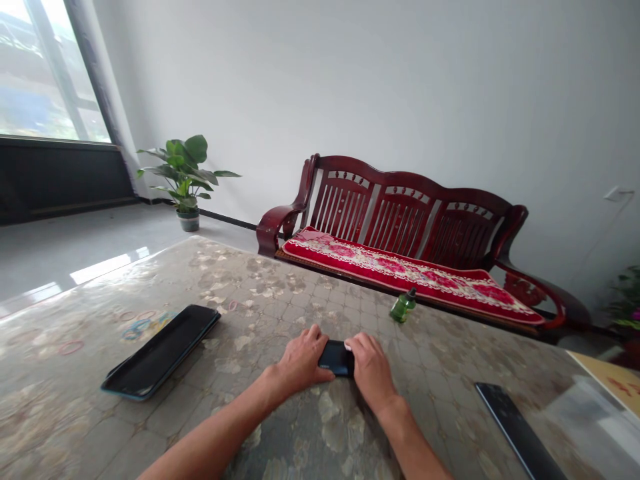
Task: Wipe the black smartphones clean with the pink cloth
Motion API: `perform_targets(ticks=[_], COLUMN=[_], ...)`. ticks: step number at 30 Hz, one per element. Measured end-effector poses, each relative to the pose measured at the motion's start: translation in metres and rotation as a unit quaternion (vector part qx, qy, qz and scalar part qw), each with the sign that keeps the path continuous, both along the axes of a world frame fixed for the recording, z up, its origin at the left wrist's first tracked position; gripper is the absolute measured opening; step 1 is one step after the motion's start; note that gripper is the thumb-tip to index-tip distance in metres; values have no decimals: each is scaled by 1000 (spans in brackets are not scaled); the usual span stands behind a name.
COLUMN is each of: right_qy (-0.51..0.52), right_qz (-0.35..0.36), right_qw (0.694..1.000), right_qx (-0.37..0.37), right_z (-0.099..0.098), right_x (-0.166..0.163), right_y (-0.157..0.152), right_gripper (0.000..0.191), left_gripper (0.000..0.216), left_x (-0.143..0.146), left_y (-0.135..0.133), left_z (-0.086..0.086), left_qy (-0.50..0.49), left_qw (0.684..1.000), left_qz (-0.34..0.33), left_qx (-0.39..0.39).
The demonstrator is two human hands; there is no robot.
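Observation:
A small dark phone-like device (336, 358) lies on the patterned table (280, 300) between both of my hands. My left hand (301, 363) grips its left end with curled fingers. My right hand (369, 367) holds its right end, fingers bent over the top edge. Most of the device is hidden under my fingers.
A black tablet (163, 350) lies to the left, with several coloured rubber bands (137, 327) beyond it. A small green bottle (403, 305) stands behind my hands. Another dark flat device (517, 430) lies at the right. A red wooden bench (400, 247) and a potted plant (185, 177) stand past the table.

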State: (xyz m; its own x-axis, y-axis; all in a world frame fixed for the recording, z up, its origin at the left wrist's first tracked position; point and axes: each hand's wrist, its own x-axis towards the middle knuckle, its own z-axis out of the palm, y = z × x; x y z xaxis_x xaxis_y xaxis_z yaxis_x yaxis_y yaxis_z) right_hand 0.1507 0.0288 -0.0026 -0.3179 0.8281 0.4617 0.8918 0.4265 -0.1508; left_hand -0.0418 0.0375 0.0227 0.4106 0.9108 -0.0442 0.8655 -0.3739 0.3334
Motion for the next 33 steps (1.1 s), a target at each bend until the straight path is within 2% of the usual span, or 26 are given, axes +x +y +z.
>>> perform_targets(ticks=[3,6,10,13,17,22,29,33], right_qy=[30,150,364,453,463,474,479,452], right_qz=[44,21,-82,-126,-118,-106,-86,-79], right_qw=[998,987,927,882,877,871,872,888], right_qx=[-28,-45,-24,-29,-59,-70,-56,4], right_z=[-1,-9,-30,-41,-42,-39,-44,-37], right_x=[-10,2,26,32,26,25,25,27], right_y=[-7,-6,2,4,3,3,4,1], right_gripper=[25,27,24,31,30,31,28,25], left_gripper=[50,56,64,72,77,76,42,22], left_x=[1,1,2,3,6,9,7,6], left_y=[0,2,6,9,11,13,15,10], left_z=[2,3,0,-4,-3,7,8,9], left_qy=[7,9,-1,-10,-12,9,-13,-39], left_qw=[1000,999,999,998,997,996,996,995], left_qz=[12,26,40,49,65,76,75,92], left_qx=[-12,-18,-26,-30,-37,-56,-46,-29])
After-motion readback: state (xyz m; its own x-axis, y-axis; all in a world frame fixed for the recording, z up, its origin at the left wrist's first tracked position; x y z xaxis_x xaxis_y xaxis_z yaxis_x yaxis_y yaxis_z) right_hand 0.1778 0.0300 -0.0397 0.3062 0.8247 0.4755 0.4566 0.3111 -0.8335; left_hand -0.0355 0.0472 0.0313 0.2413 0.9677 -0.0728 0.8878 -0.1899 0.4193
